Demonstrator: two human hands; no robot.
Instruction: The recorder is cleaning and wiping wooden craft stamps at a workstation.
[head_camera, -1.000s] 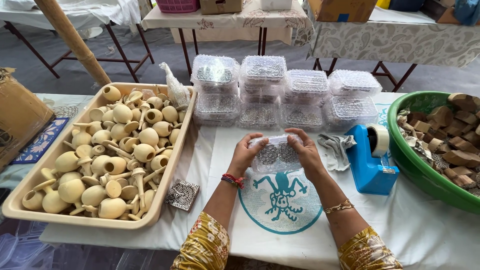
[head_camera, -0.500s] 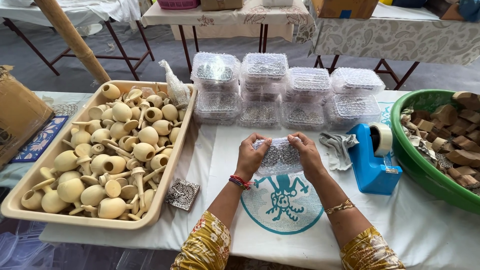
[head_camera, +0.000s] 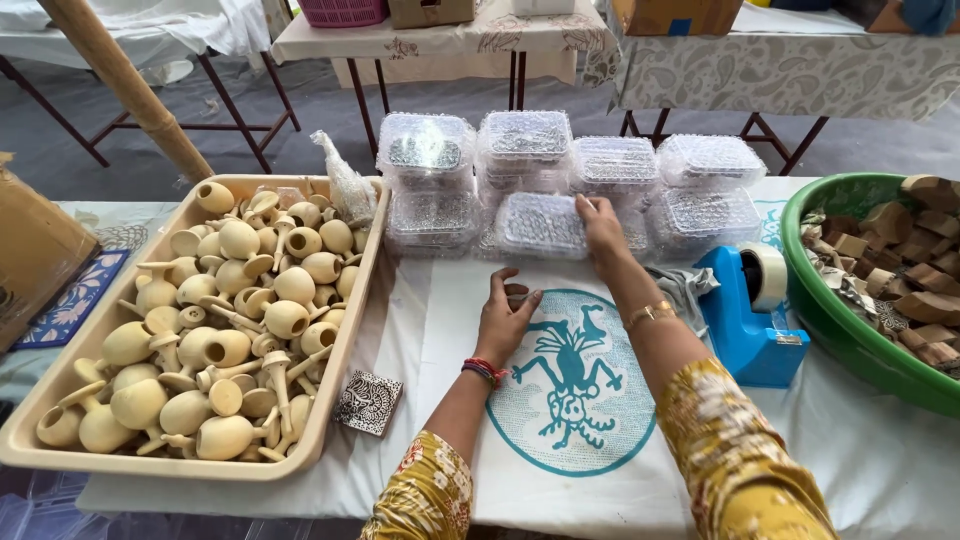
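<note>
My right hand (head_camera: 603, 228) reaches forward and rests on a clear plastic box (head_camera: 540, 224) set down at the front of the stacked clear boxes (head_camera: 524, 146). My left hand (head_camera: 507, 318) lies on the white cloth (head_camera: 440, 330) near the teal printed emblem (head_camera: 570, 385), fingers spread, holding nothing. Both forearms wear yellow patterned sleeves, with a red bangle on the left wrist and a gold one on the right.
A beige tray (head_camera: 345, 345) full of small clay pots sits at the left. A blue tape dispenser (head_camera: 750, 315) and a green tub (head_camera: 830, 300) of brown blocks stand at the right. A small patterned tile (head_camera: 368, 402) lies beside the tray. Tables stand behind.
Both hands held the clear box near the emblem before. Now the right hand has carried it forward to the stacks, and the left hand has let go and rests on the cloth.
</note>
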